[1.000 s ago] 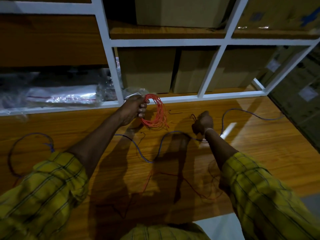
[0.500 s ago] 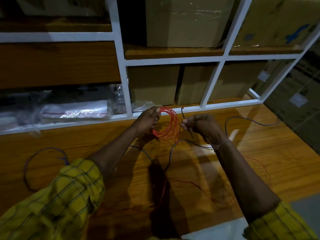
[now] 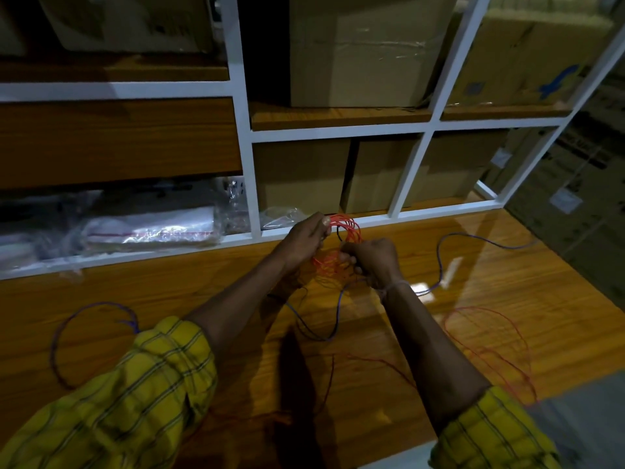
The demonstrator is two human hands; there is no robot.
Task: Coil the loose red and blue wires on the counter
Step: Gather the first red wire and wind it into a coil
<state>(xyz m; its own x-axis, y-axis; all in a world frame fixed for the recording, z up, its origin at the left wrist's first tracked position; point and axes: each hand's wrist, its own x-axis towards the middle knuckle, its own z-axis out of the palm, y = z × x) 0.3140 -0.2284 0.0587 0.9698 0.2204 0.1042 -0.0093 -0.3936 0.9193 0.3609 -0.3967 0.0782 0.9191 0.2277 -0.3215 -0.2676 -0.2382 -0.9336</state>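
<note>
Red coil: we see the bundle of thin red wire loops held up just above the glossy wooden counter, near its rear edge, between the two hands.
Left hand: the left hand pinches the top of the coil with thumb and curled fingers.
Right hand: the right hand is closed at the lower right side of the coil; we judge it grips a strand, but which one we cannot tell.
Loose red wire: a slack thin red wire lies in wide loops on the counter at right, apart from the coil.
Loose blue wire: a thin blue wire runs from under the hands out to the right; a second blue loop lies well apart at far left.
Risk, tangle: the blue wire passes just below the coil, so we judge the next turn could catch it and wind it in.
Risk, spring-out: a weaker pinch by the left hand would let the stiff loops fan open.
Risk, snag: pulling slack may drag the red loops into a knot.
Surroundings: white-framed shelving with brown cardboard boxes stands behind the counter.
</note>
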